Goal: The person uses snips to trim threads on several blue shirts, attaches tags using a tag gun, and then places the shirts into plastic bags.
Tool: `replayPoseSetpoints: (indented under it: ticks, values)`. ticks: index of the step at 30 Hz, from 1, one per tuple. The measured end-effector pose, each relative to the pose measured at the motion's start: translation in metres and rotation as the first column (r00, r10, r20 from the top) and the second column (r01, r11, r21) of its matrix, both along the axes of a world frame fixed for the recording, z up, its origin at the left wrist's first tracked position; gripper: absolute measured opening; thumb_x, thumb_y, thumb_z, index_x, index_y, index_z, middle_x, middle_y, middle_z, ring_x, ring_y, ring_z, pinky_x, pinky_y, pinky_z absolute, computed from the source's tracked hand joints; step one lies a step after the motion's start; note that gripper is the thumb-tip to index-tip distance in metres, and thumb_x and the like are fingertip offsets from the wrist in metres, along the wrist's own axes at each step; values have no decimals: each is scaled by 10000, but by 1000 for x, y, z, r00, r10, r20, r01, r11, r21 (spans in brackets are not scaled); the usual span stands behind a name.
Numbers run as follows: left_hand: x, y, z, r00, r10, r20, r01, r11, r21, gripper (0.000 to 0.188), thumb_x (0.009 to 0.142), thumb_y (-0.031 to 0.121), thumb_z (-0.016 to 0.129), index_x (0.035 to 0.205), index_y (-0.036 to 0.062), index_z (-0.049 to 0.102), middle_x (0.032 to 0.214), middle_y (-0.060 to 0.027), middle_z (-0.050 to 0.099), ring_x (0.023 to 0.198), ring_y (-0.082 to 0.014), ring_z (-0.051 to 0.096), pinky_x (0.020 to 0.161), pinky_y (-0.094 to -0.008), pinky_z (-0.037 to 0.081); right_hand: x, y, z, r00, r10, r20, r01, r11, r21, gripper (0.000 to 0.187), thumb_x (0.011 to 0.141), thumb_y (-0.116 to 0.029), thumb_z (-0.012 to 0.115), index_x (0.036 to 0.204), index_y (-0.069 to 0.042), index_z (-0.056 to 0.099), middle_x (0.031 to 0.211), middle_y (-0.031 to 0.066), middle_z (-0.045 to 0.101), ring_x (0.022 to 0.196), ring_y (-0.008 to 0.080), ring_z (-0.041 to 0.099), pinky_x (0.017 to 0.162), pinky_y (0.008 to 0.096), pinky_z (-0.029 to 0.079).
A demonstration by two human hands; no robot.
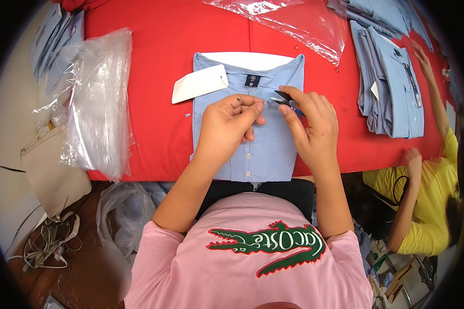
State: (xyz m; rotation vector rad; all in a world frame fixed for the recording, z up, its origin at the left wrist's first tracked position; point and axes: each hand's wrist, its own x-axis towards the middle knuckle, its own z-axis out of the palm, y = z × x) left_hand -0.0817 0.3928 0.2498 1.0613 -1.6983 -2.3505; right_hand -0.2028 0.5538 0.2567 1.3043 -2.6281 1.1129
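Blue shirt (271, 147) lies at the table's (157, 103) near edge; right hand (316, 117) grips snips (282, 101), left hand (228, 122) pinched narrow, contents unclear.

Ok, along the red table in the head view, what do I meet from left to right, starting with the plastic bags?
Clear plastic bags → left hand → right hand holding small snips → stack of folded blue garments.

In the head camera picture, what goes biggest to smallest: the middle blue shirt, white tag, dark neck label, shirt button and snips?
1. Blue shirt
2. White tag
3. Dark neck label
4. Shirt button
The snips are partly covered, so their place is unsure.
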Motion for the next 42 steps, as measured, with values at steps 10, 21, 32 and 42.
replayPoseSetpoints:
  ticks: [10,21,32,42]
  values:
    - [-6,5,-2,998,16,65,-11,998,-66,294,1017,177,775,1174,-69,746,820,-79,768,526,-46,597,478,-190,435,3,0,-13,998,-1,-59,0,1000,-18,274,894,-216,837,1158,-146,810,809,24,612,779,214,592,731,376,420]
    - [-5,-1,-2,999,20,40,-20,1000,-5,272,1024,192,770,1135,-57,760,809,-75,763,505,-45,582,466,-190,424,5,0,-12,999,0,-49,0,1000,1,275,884,-206,847,1150,-147,817,800,15,611,772,201,589,718,371,403]
    - [-4,0,-3,1000,13,16,-13,1000,-5,275,1026,189,767,1146,-58,757,805,-65,754,521,-42,580,483,-193,432,14,-9,-20,837,-11,547,165,959,-232,264,905,-180,833,1162,-129,809,927,25,725,810,186,660,778,334,459]
    - [-3,0,-3,999,34,10,-34,999,2,254,1027,169,761,1143,-58,758,807,-67,753,527,-43,576,490,-194,439,1,-3,-5,998,3,60,-1,1000,-30,261,880,-213,856,1123,-135,806,813,18,685,760,197,659,756,362,437]
